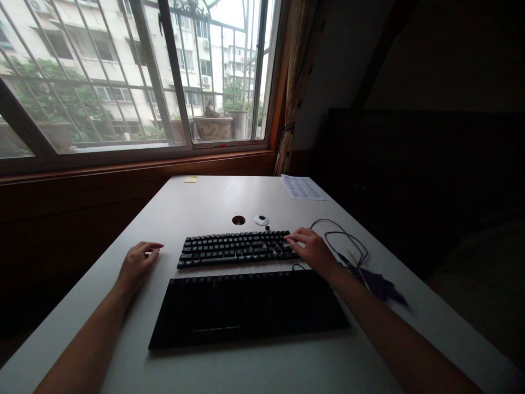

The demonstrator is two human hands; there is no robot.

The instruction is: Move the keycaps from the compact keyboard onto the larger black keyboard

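Note:
A black keyboard [229, 249] full of keycaps lies crosswise on the white table, with a few gaps among the keys toward its right side. My right hand [309, 249] is over its right end, fingers drawn together in a pinch at the far-right keys; whatever is between the fingertips is too small to make out. Nearer to me is a wide black panel [246, 312], with a row of keycaps showing along its far edge. To the left of both, my left hand [141, 260] rests on the table, fingers loosely bent and apart, holding nothing.
Beyond the keyboard are a round table hole [238, 220], a white round cover [261, 220] and a small black piece [267, 228]. A looped cable [361, 246] and purple cloth [381, 285] lie right. Printed paper [305, 187] and a yellow note [190, 179] sit far back.

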